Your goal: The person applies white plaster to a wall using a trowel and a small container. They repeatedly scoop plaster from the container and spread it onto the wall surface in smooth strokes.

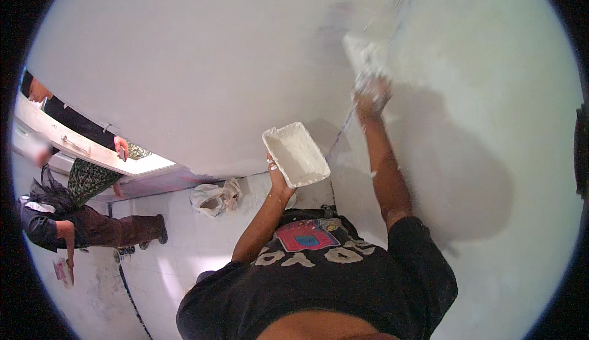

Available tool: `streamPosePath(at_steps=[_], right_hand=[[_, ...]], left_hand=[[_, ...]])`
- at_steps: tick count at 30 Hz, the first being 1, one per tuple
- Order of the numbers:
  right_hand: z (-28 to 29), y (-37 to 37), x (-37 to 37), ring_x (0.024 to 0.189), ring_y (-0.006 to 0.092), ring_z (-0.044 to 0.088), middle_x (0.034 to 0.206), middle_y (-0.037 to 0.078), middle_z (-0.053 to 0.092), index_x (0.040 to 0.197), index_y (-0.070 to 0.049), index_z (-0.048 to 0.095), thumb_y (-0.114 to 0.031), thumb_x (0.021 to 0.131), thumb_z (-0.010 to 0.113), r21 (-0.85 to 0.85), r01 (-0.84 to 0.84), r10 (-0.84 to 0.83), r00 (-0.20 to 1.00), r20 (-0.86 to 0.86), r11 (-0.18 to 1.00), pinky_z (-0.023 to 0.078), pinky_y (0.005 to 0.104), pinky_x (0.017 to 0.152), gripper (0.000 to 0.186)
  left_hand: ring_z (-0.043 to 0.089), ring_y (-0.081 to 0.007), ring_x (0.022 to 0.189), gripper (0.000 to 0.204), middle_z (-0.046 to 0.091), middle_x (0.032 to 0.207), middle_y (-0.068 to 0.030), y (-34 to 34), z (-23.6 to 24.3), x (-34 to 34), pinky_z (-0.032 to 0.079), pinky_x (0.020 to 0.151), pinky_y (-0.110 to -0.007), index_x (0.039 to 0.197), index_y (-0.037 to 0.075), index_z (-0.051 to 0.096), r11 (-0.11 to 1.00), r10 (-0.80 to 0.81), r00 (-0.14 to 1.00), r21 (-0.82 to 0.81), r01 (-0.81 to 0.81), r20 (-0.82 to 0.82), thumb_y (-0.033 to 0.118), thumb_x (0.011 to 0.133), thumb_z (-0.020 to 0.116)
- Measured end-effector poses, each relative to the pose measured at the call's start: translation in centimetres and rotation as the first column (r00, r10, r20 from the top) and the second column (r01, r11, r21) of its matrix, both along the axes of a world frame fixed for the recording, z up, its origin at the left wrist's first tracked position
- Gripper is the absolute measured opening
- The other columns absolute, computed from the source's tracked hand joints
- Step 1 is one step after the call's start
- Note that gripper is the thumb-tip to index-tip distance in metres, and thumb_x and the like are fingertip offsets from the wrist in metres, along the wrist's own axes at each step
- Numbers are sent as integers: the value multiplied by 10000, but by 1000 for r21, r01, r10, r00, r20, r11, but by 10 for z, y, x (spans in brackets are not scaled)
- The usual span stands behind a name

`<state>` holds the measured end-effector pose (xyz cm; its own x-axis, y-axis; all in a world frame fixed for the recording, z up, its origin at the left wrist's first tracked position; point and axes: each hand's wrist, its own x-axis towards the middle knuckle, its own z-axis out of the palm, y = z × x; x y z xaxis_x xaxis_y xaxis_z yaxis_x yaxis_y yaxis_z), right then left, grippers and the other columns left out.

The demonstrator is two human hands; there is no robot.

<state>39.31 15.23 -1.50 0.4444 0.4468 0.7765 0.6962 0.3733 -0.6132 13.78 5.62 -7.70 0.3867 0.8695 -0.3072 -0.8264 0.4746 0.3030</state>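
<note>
Toward one o'clock, the right hand (373, 96) is gripping a tool (366, 55) jutting beyond its blurred, curled fingers, while the left hand (280, 179) is clasping a tray (298, 151) at its eight-o'clock edge.

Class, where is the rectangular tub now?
In the head view, the rectangular tub is near centre, held in the left hand, right of the plastic bag.

Tub (302, 150) is in the left hand (279, 177), about mid-view. Right hand (373, 98) is higher up and over to the right, by the wall corner (343, 129), with a tool (366, 57) in it. There's a plastic bag (211, 197) on the floor (184, 233) left of the tub, and another person (86, 225) way off left.
</note>
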Motion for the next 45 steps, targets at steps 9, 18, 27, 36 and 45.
streamPosePath(at_steps=[9, 18, 27, 36, 45], right_hand=[[23, 50, -18, 1139, 330, 358, 1270, 157, 342, 1241, -78, 327, -225, 722, 596, 68, 307, -284, 746, 603, 949, 260, 460, 939, 602], [-30, -16, -57, 1165, 321, 309, 1242, 120, 380, 1178, -157, 441, -182, 685, 618, -500, -315, 247, 948, -198, 807, 261, 489, 938, 524], [60, 62, -68, 1214, 384, 243, 1278, 224, 315, 1247, 26, 306, -285, 871, 331, 126, 16, -69, 901, 428, 992, 222, 483, 992, 489], [43, 36, -73, 1187, 366, 311, 1252, 190, 376, 1161, 19, 439, -238, 813, 457, 71, -29, -8, 882, 471, 997, 234, 507, 984, 433], [-34, 1, -76, 1152, 309, 387, 1183, 156, 465, 1107, -31, 506, -189, 735, 527, -175, -87, 145, 922, 359, 981, 287, 451, 968, 405]], left_hand=[[473, -265, 1032, 527, 473, 1155, -76, 1, 5, 3, 378, 889, -433, 1202, 137, 395, 1000, 7, 998, -11, -6, 61, 510, 835, 327], [466, -266, 1043, 530, 468, 1161, -78, 0, -2, 2, 375, 893, -434, 1204, 132, 392, 998, 51, 998, -37, -50, 21, 505, 833, 328], [469, -267, 1044, 531, 457, 1182, -77, -2, 2, -1, 375, 895, -435, 1209, 136, 387, 999, 0, 1000, -34, 1, 18, 507, 834, 328], [475, -252, 1030, 519, 478, 1148, -64, -7, -11, -7, 385, 884, -428, 1199, 136, 396, 999, 14, 1000, -34, -15, -9, 503, 836, 343], [468, -258, 1033, 516, 475, 1147, -65, -9, 5, -3, 374, 894, -428, 1197, 136, 397, 1000, 1, 1000, -30, -1, 28, 501, 836, 346]])
